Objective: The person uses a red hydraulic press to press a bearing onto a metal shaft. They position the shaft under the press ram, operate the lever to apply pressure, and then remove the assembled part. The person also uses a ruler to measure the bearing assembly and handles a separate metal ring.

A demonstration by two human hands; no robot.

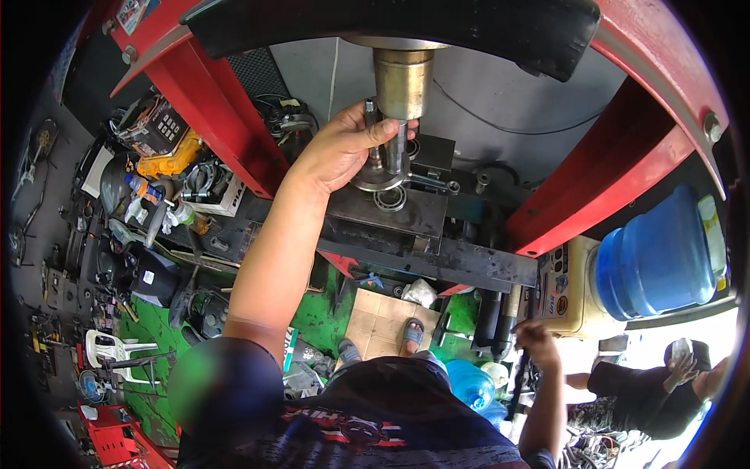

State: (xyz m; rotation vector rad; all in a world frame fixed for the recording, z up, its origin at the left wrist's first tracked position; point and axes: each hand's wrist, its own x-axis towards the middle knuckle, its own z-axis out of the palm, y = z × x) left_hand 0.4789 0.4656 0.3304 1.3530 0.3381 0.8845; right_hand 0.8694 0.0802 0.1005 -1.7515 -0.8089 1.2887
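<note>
My left hand (351,144) grips a metal crankshaft assembly (379,176) with upright steel shafts, directly below the press's cylindrical ram (402,78). A connecting rod (430,181) sticks out of the assembly toward the right. Under it, a ring bearing (390,199) lies on the steel plate (426,227) of the red press frame (215,109). At the lower right, my right hand (539,344) is curled round a black lever (518,391), beside the pump cylinder (512,313) below the press bed.
Cluttered tools and parts (168,195) line the left, with a white chair (109,348) lower down. A blue water jug (648,258) stands at right, more jugs (469,383) below. Cardboard (383,305) lies under my feet. Another person (648,391) is at lower right, holding something pale.
</note>
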